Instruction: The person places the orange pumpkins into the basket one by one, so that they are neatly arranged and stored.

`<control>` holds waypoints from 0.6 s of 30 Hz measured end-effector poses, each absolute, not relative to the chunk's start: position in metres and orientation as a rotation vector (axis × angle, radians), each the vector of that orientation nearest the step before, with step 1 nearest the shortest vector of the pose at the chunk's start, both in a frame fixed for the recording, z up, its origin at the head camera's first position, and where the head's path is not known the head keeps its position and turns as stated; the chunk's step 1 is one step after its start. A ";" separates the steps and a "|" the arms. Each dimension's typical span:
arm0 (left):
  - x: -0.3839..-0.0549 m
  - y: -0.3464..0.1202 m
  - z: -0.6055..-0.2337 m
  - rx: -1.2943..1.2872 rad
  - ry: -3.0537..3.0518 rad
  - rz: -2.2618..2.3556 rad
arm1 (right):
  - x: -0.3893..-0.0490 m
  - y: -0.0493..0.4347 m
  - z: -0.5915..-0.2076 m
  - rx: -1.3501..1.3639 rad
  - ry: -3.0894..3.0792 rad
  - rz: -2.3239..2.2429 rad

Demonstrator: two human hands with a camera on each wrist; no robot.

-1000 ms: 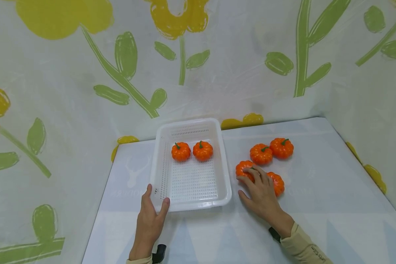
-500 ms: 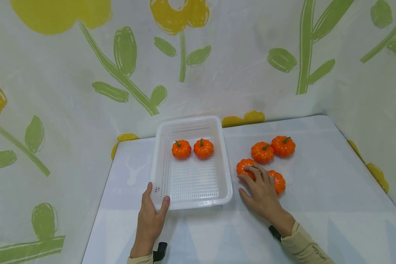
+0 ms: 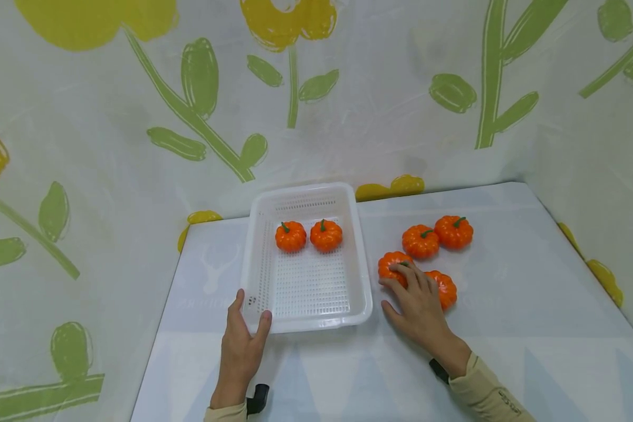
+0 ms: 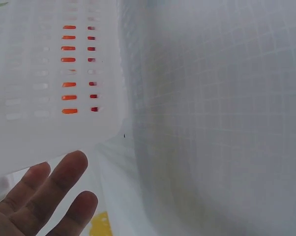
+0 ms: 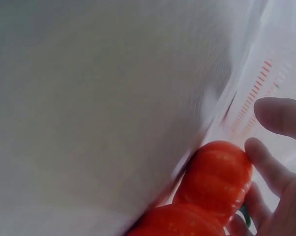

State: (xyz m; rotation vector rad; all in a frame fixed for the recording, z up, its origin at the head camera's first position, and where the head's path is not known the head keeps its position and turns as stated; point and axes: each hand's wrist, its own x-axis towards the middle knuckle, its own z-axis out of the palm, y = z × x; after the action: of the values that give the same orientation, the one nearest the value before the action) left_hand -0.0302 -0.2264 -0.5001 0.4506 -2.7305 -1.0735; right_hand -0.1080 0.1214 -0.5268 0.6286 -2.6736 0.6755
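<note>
A white plastic basket (image 3: 311, 322) holds two small orange pumpkins (image 3: 291, 237) with green stems, side by side near its far end. My left hand (image 3: 241, 354) grips the basket's near left corner, thumb at the front rim and fingers along the left side; in the left wrist view several fingertips (image 4: 75, 164) show by its slotted wall. On the table, my right hand (image 3: 419, 305) rests over a pumpkin (image 3: 392, 262), fingertips on its top and side. The thumb (image 5: 278, 115) stands apart from that pumpkin. Another pumpkin (image 3: 445, 290) is partly hidden behind this hand.
Two more pumpkins (image 3: 421, 241) lie together farther back, to the right of the basket. The pale table (image 3: 506, 293) meets a flower-patterned curtain (image 3: 374, 135) at the back and sides. The basket's far end stands close to this curtain.
The head view has tilted slightly, so the scene sits a little higher in it. Both hands, the basket and the pumpkins keep their places.
</note>
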 end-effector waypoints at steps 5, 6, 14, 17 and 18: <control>-0.030 -0.226 -0.500 0.459 -2.721 -1.085 | -0.108 0.121 -0.527 0.634 -2.677 0.667; -0.030 -0.226 -0.500 0.462 -2.720 -1.087 | -0.108 0.121 -0.527 0.632 -2.680 0.665; -0.030 -0.225 -0.501 0.475 -2.720 -1.087 | -0.107 0.121 -0.529 0.623 -2.705 0.653; -0.031 -0.225 -0.502 0.466 -2.709 -1.089 | -0.107 0.121 -0.528 0.628 -2.701 0.648; -0.031 -0.225 -0.502 0.463 -2.705 -1.091 | -0.108 0.121 -0.528 0.628 -2.698 0.648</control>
State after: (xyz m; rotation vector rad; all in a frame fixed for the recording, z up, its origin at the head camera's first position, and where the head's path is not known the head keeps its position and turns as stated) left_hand -0.0308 -0.2252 -0.5022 0.4635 -2.7048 -1.0907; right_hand -0.1076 0.1213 -0.5280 0.6284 -2.6984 0.6477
